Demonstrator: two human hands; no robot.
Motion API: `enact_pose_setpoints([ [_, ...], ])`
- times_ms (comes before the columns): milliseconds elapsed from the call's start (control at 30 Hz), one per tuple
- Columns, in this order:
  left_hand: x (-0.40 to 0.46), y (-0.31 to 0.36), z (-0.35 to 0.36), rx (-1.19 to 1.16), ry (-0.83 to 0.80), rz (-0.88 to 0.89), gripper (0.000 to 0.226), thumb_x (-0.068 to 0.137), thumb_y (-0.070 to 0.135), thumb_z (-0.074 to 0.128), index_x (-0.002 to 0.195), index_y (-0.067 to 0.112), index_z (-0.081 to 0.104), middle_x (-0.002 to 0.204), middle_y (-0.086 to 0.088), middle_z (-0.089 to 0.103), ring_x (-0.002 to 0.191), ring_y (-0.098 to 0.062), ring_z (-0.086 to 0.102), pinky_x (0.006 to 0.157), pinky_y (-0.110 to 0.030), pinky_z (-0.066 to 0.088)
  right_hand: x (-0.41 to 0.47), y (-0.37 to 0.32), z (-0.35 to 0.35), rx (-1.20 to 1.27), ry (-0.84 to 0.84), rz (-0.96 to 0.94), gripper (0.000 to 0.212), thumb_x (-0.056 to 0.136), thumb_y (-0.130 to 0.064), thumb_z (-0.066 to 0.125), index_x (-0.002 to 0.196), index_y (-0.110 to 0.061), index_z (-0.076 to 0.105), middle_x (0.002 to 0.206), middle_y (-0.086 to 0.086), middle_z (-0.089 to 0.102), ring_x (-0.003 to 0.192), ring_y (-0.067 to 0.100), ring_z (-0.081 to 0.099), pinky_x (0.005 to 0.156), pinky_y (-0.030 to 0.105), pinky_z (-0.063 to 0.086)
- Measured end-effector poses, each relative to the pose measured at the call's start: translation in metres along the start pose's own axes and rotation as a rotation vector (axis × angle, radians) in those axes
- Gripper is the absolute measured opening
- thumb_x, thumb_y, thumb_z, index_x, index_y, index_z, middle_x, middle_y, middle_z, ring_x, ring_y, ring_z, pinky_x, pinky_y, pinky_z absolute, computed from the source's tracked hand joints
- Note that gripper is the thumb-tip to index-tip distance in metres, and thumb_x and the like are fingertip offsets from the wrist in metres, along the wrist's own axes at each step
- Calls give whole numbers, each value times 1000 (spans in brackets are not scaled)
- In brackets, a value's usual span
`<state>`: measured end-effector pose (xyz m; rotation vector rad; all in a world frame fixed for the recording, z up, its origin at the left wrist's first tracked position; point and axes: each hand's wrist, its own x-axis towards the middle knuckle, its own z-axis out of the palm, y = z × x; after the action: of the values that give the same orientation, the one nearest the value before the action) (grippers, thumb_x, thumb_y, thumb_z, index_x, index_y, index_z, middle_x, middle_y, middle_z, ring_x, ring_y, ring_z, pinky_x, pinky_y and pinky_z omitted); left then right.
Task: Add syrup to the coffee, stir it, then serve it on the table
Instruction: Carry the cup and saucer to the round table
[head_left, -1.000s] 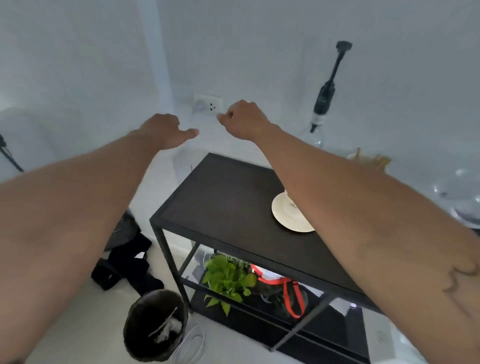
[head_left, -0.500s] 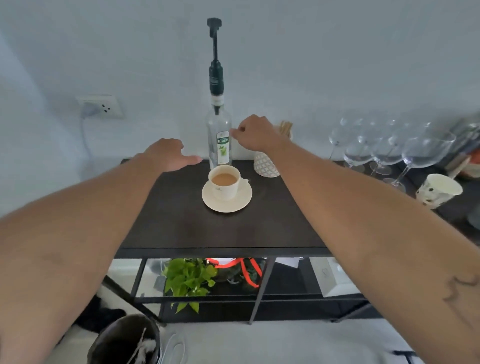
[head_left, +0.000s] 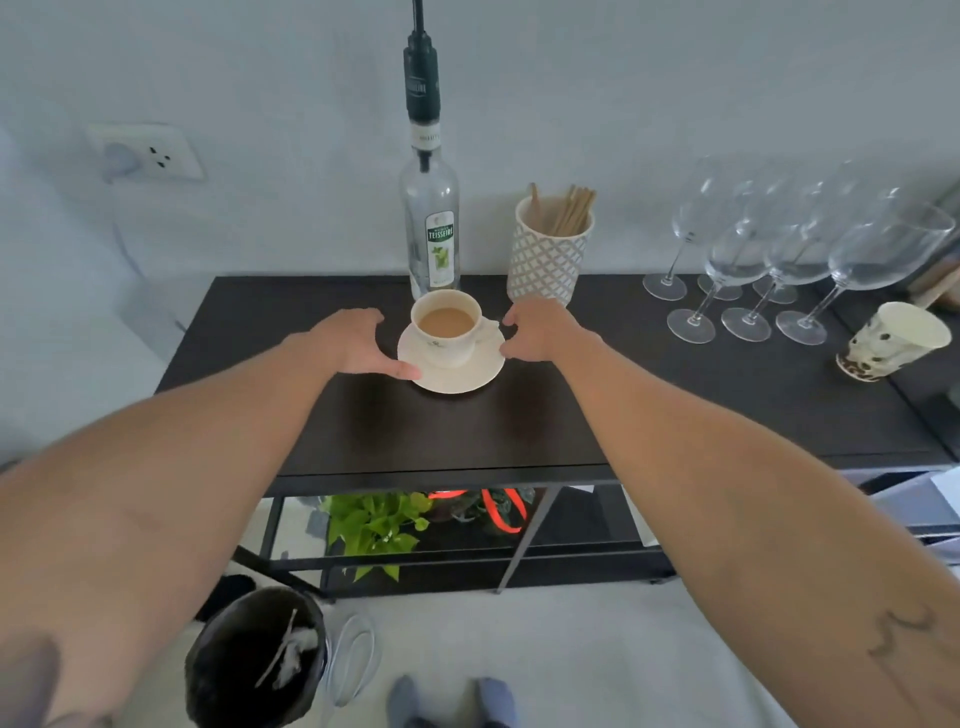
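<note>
Left hand (head_left: 358, 345) thumb touches saucer (head_left: 451, 375), fingers curled, gripping nothing | right hand (head_left: 535, 332) likewise | risk: uneven lift slops full cup (head_left: 448, 327).

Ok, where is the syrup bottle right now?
In the head view, the syrup bottle stands at the back of the dark table, just behind the coffee cup and left of the stirrer holder.

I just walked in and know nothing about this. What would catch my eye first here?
Probably the white cup of milky coffee on its saucer, on the dark table, with the left hand and right hand at either side of the saucer. Right behind it stands a tall clear syrup bottle with a black pump. To the right is a cluster of empty wine glasses.
</note>
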<state>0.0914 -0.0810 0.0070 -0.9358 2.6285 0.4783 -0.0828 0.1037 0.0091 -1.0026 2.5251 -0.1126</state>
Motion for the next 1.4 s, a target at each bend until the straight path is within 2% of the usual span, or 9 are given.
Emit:
enact_pose_setpoints([
  [167, 5, 3, 22, -45, -4, 59, 131, 45, 78, 82, 149, 14, 35, 153, -6, 42, 137, -27, 43, 109, -42, 39, -2, -1, 19, 92, -107, -4, 99, 54, -51, 90, 139, -20, 52, 135, 6, 56, 131, 31, 48, 107, 50, 46],
  [233, 6, 4, 28, -69, 20, 91, 124, 50, 68, 86, 148, 13, 36, 151, -6, 43, 137, -27, 43, 108, -41, 38, 0, -2, 26, 70, -102, -38, 109, 38, -65, 86, 134, -23, 56, 132, 5, 60, 136, 32, 43, 113, 50, 40],
  [333, 8, 2, 35, -75, 49, 111, 134, 46, 73, 85, 153, 13, 28, 159, -8, 32, 146, -25, 30, 116, -42, 31, 10, 0, 39, 78, -69, -83, 122, 23, -78, 72, 133, -30, 56, 136, 2, 61, 145, 35, 34, 122, 54, 21],
  [467, 10, 3, 41, -104, 60, 167, 122, 51, 71, 84, 150, 21, 35, 161, -8, 29, 152, -24, 14, 119, -44, 21, 8, 1, 44, 129, -21, -102, 114, 28, -77, 74, 132, -34, 55, 138, -1, 60, 148, 36, 29, 123, 57, 13],
  [600, 9, 4, 46, -145, 92, 195, 114, 52, 70, 84, 147, 28, 41, 158, -4, 36, 152, -24, 14, 119, -45, 21, -5, -1, 37, 194, -4, -81, 99, 50, -59, 90, 137, -29, 54, 143, 5, 54, 149, 41, 20, 122, 56, 18],
  [700, 11, 2, 51, -175, 98, 199, 112, 48, 75, 82, 144, 31, 44, 156, -2, 41, 152, -23, 16, 119, -47, 23, -6, 2, 40, 210, 12, -110, 98, 46, -63, 89, 133, -29, 57, 139, 4, 56, 147, 40, 24, 122, 55, 19],
  [900, -2, 1, 59, -209, 122, 159, 116, 51, 70, 85, 149, 29, 38, 162, -9, 27, 152, -25, 15, 119, -48, 23, -25, 1, 39, 257, 53, -146, 95, 64, -45, 92, 144, -15, 49, 150, 11, 48, 151, 37, 19, 125, 47, 6],
  [1133, -23, -7, 73, -254, 154, 120, 122, 53, 69, 84, 153, 26, 31, 165, -7, 17, 152, -24, 14, 121, -46, 19, -30, 7, 61, 332, 60, -164, 116, 51, -52, 96, 149, -19, 43, 162, 6, 35, 156, 32, 2, 124, 53, 10],
  [1400, -55, -17, 91, -270, 181, 83, 126, 52, 73, 80, 156, 24, 26, 166, -1, 13, 153, -21, 9, 121, -45, 17, -46, 8, 81, 328, 96, -214, 116, 48, -58, 95, 147, -22, 46, 162, 0, 34, 157, 23, 4, 125, 49, 9],
])
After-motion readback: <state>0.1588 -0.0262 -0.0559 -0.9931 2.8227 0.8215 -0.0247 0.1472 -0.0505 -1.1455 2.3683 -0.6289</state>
